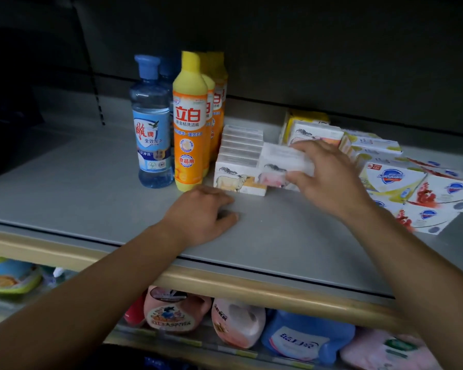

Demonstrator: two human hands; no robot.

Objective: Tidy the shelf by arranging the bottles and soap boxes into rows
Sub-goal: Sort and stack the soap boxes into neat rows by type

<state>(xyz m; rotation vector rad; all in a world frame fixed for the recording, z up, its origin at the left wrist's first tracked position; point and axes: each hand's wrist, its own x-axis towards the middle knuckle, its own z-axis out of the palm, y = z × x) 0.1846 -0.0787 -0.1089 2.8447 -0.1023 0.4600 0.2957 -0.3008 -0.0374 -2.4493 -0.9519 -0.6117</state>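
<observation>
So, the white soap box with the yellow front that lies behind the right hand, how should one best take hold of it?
Take the white soap box across its two long faces, coming from above and slightly from the front. It lies loose on top of the pile, tilted, with its broad top face bare. The right hand holds another box just in front, so a low approach looks blocked.
</observation>
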